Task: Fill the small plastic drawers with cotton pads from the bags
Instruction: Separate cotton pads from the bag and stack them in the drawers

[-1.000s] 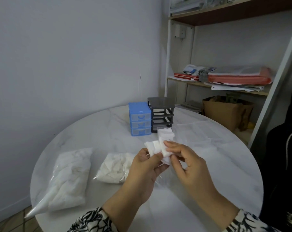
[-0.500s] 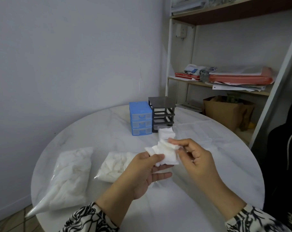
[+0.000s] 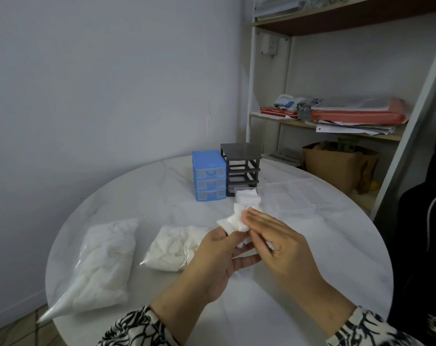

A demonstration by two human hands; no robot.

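A small stack of cotton pads was held above the middle of the round counter. The left hand gripped the pads from below with curled fingers. The right hand lay against them with straight fingers, grasping nothing. Behind the pads stood a clear drawer filled with pads, and next to it more clear drawers. Further back stood a blue drawer unit and a grey frame, side by side. Two bags of pads lay at the left.
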